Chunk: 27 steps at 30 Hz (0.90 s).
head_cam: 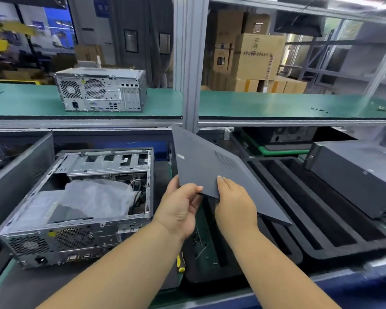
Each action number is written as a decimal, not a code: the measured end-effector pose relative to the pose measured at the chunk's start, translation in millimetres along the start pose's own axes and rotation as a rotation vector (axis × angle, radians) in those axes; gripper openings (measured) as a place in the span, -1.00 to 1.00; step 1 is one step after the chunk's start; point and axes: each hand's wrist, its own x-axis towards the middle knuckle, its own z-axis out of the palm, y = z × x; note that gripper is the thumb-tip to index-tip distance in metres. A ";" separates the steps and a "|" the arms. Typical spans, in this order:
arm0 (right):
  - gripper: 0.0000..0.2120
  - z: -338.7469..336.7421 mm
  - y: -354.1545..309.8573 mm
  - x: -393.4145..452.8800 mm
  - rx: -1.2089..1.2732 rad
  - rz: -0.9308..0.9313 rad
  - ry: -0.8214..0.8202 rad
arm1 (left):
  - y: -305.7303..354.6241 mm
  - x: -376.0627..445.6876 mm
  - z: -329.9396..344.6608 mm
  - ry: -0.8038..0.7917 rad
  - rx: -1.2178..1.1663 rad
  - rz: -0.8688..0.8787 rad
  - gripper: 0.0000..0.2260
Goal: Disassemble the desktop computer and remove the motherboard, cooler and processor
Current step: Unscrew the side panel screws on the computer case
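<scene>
The desktop computer [76, 208] lies on its side at the lower left, its side open, rear fans facing me. A crumpled translucent plastic sheet [98, 197] covers much of its inside, so the motherboard and cooler are hidden. I hold the dark grey side panel [210, 170] tilted in the air, right of the case and above a black foam tray [321, 215]. My left hand [178, 210] grips the panel's near edge, thumb on top. At the same edge, my right hand [236, 206] holds it with fingers over the top face.
A second computer case [100, 92] stands on the green upper shelf [276, 103]. A dark closed case [361, 175] lies at the right. A yellow-handled screwdriver [180, 263] and loose screws lie near the tray's left part. Another dark panel [20, 172] leans at the far left.
</scene>
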 end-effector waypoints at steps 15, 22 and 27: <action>-0.87 39.4 25.8 38.8 0.413 0.349 0.473 | 36.7 99.1 -35.2 -0.355 0.280 -0.223 -0.33; -0.81 60.7 56.7 47.9 0.484 0.473 0.416 | 26.9 131.8 -47.5 -0.228 0.083 -0.325 -0.38; -0.89 67.3 103.1 63.1 0.542 0.516 0.474 | 6.7 147.6 -36.7 -0.119 0.053 -0.293 -0.37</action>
